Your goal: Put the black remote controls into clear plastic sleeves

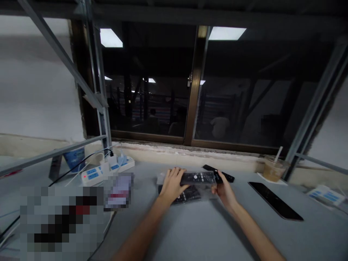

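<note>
Between my two hands a black remote control (pixel 199 177) is held sideways above the table, mostly inside a clear plastic sleeve. My left hand (pixel 172 185) closes over its left end, thumb below and fingers on top. At the right end, my right hand (pixel 225 191) pinches the remote and the edge of the plastic between thumb and fingers. Just under it, more dark remotes in clear plastic (pixel 187 195) lie on the table, partly covered by my left hand. A bare black remote (pixel 230 178) lies behind my right hand, partly hidden by it.
A black phone (pixel 276 201) lies to the right, with a plastic cup with a straw (pixel 273 169) behind it. At left are a white power strip (pixel 94 175) with plugs and cables, and a blurred-out phone-like object (pixel 119 192). Metal posts (pixel 102 119) frame the window side.
</note>
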A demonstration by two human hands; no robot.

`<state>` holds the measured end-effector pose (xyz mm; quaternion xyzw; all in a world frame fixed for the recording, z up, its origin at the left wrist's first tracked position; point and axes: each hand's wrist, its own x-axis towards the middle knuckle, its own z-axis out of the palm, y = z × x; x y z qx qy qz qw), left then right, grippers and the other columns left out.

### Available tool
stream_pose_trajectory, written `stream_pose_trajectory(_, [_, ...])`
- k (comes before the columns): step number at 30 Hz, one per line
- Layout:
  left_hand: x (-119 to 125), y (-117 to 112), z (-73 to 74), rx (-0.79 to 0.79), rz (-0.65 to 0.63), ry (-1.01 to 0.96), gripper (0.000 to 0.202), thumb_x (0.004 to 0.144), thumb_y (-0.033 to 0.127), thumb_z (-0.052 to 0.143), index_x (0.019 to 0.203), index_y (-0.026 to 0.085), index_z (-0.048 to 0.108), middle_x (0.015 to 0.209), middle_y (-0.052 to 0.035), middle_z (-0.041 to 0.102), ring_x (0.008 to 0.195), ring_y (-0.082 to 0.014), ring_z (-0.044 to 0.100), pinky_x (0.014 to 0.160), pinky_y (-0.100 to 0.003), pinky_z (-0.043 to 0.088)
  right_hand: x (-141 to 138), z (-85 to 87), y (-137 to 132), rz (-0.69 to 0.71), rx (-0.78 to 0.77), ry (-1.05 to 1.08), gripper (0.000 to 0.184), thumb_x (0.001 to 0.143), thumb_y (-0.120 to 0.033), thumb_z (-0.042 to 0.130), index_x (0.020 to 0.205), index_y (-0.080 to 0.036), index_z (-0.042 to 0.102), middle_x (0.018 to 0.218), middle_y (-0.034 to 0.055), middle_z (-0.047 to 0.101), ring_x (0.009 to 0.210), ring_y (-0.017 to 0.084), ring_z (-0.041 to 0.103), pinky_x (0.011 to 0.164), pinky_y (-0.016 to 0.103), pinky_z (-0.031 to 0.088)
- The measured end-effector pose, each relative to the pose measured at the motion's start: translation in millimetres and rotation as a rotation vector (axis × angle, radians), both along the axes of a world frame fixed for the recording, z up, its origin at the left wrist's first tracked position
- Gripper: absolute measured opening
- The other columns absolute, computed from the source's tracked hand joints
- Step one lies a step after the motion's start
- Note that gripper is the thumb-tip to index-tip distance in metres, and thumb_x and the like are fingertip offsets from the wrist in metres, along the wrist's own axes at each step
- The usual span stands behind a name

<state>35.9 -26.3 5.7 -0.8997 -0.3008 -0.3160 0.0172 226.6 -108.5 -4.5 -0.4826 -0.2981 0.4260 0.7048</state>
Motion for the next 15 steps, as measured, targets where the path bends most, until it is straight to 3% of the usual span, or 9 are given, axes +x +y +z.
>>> stream_pose_trajectory(3, [-4,8,-1.5,-0.060,0.052,0.017,0.029,0.078,0.028,0.062,0.105,0.022,0.053,0.102,-0.0031,0.059,0.097,-0.0207,0.053,0.085,-0.034,0.037,7,1.1,0,0.122,0.020,0.038,0.041,0.065,-0.059,0.057,0.056,-0.020,0.050,0.044,-0.0013,0.051,0.038,0.011,0.047,0.035,0.021,0.026])
stream_pose_trajectory(5, [-6,11,-3.5,-0.098,0.060,0.015,0.028,0.078,0.033,0.062,0.102,0.022,0.055,0.100,-0.0028,0.060,0.094,-0.0197,0.055,0.082,-0.031,0.039,10,-0.1,0,0.231,0.020,0.027,0.038,0.066,-0.057,0.059,0.066,-0.019,0.057,0.061,0.0022,0.061,0.044,0.011,0.050,0.036,0.021,0.027])
stream_pose_trajectory(8, [-8,12,-6.1,-0.118,0.058,0.025,0.032,0.077,0.043,0.060,0.101,0.022,0.056,0.099,-0.0033,0.060,0.093,-0.0199,0.056,0.082,-0.030,0.039,11,-5.3,-2,0.309,-0.028,-0.028,0.035,0.067,-0.053,0.062,0.081,-0.021,0.061,0.076,0.0023,0.065,0.051,0.010,0.053,0.039,0.020,0.029])
stream_pose_trajectory(15, [-5,2,-5.5,-0.066,0.023,0.120,0.031,0.078,0.040,0.059,0.104,0.023,0.056,0.102,-0.0041,0.059,0.097,-0.0209,0.054,0.085,-0.033,0.037,11,-19.5,-1,0.222,-0.088,-0.370,0.054,0.062,-0.046,0.070,0.108,-0.020,0.059,0.058,-0.0022,0.056,0.045,0.009,0.045,0.040,0.021,0.030])
